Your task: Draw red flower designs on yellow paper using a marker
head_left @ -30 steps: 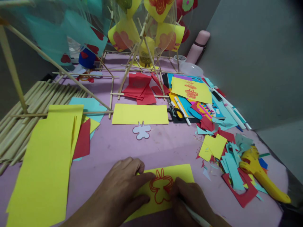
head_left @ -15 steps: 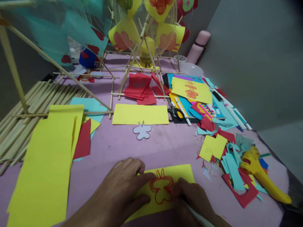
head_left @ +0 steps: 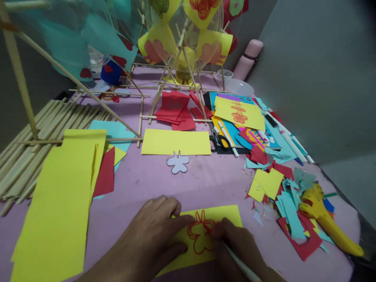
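My left hand (head_left: 152, 231) lies flat on the left end of a small yellow paper (head_left: 227, 213) at the near edge of the pink table (head_left: 205, 180), fingers spread, pinning it down. My right hand (head_left: 235, 244) is closed round a white marker (head_left: 242, 268) whose tip touches the paper. On the paper is a red flower-shaped outline (head_left: 199, 237), partly filled with red scribble. A white flower-shaped template (head_left: 178, 162) lies farther back on the table.
Yellow sheets (head_left: 55, 203) lie left, a yellow strip (head_left: 176, 141) mid-table. Bamboo sticks (head_left: 26, 149) and a stick frame with paper cones (head_left: 182, 43) stand behind. Scissors (head_left: 217, 140), markers (head_left: 289, 143), paper scraps (head_left: 290, 207) and a yellow glue gun (head_left: 326, 219) crowd the right.
My right hand has shifted the marker slightly left and up across the flower, adding red lines in its upper part. My left hand has stayed put.
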Motion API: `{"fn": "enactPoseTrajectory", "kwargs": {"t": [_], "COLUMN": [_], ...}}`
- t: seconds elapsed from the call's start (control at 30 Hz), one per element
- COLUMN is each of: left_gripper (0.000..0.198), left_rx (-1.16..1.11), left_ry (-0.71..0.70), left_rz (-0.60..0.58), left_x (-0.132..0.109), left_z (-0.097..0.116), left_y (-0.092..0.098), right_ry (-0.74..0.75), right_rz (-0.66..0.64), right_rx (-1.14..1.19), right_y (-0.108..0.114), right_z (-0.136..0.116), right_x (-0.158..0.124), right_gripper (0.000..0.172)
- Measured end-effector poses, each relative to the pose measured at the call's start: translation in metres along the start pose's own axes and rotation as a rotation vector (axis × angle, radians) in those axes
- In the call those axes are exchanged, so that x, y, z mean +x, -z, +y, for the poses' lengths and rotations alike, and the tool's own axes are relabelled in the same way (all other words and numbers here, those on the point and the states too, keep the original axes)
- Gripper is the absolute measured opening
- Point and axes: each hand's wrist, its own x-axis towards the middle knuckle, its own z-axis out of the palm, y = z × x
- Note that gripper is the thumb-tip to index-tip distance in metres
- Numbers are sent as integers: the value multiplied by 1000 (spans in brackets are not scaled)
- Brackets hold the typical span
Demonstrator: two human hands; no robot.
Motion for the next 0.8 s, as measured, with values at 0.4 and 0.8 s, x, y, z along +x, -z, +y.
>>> {"fn": "enactPoseTrajectory", "kwargs": {"t": [0.4, 0.8], "left_gripper": [29, 30], "left_rx": [5, -9], "left_ry": [50, 26], "left_rz": [-48, -13], "left_x": [0, -1], "left_z": [4, 4], "left_y": [5, 5], "right_ry": [38, 32], "right_rz": [-14, -47], "right_rx": [-14, -48], "right_y": [0, 1], "right_z": [1, -6], "right_x": [2, 4], "right_gripper": [11, 15]}}
